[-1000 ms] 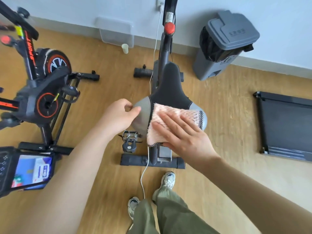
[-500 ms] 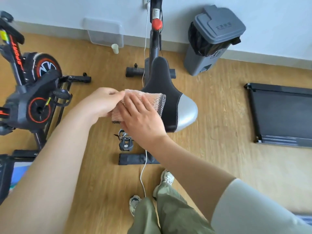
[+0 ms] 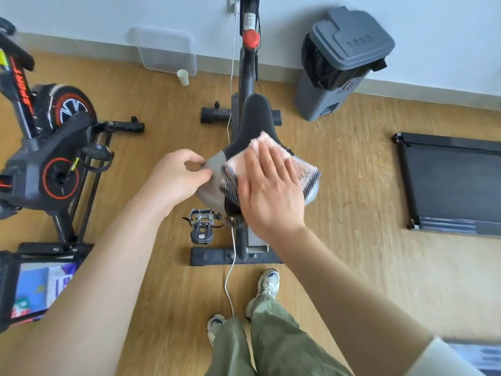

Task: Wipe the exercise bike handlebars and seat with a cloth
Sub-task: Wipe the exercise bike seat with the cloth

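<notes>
Two hands, right hand [image 3: 271,191] flat on cloth [image 3: 268,143], left hand [image 3: 176,177] pinching seat [image 3: 256,118]

You stood in sneakers [image 3: 267,286] on a wood-grain floor [image 3: 352,191]. The exercise bike [image 3: 211,257] rested before you, a white cable [image 3: 229,289] trailing past its base; a second bike [image 3: 54,164] stood left, a treadmill [image 3: 455,185] lay right, and a grey bin [image 3: 339,66], clear tub [image 3: 165,50] and cup [image 3: 183,76] sat near the wall [image 3: 433,28].
</notes>
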